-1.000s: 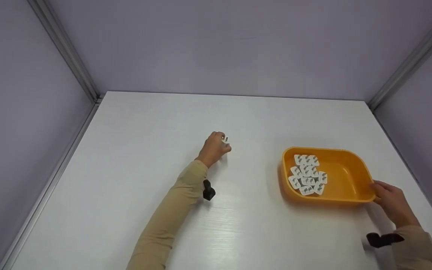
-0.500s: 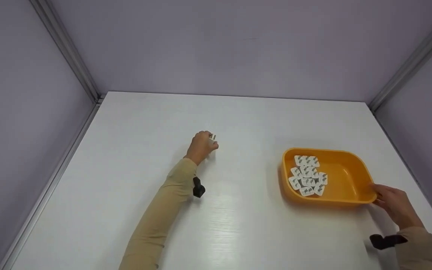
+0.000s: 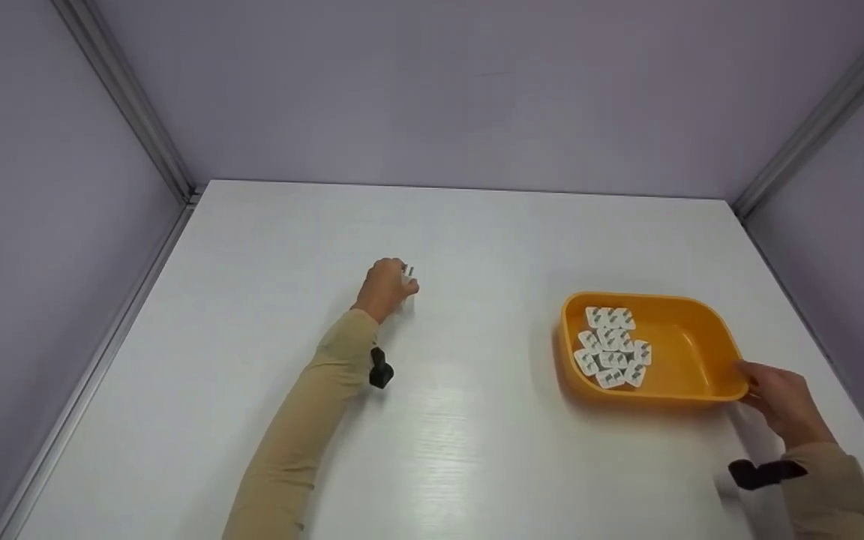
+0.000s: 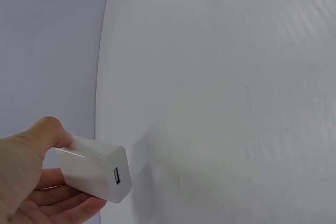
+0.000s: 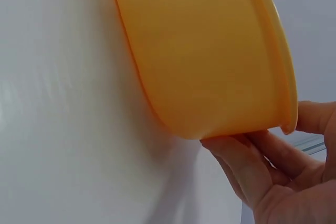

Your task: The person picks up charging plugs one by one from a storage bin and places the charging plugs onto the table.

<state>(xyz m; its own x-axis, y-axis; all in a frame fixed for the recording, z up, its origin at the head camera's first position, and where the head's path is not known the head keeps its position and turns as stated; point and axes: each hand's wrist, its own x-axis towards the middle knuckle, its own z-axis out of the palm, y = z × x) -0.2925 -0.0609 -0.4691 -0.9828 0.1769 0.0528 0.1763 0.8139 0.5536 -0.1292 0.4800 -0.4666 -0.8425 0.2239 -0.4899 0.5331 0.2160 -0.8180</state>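
My left hand [image 3: 385, 289] pinches a white USB wall charger [image 4: 94, 169] between thumb and fingers, over the left-middle part of the table. In the left wrist view its USB port faces away from the palm; the head view shows its metal prongs upward. To the right sits a yellow-orange plastic tub [image 3: 691, 360], with several white chargers [image 3: 612, 339] bunched at its left end, prongs up. My right hand [image 3: 781, 397] grips the tub's near right corner. Seen from the right wrist, the thumb is at the rim and the fingers [image 5: 241, 163] press under the outer wall.
A white table [image 3: 477, 465] lies under everything. Pale lilac panels [image 3: 432, 97] rise behind it and at both sides, with grey metal posts [image 3: 132, 97] at the corners. Each sleeve carries a black wrist-camera mount [image 3: 381, 367].
The left hand has moved left across the table, away from the tub, with the charger in its grip. The right hand and tub stay in place.
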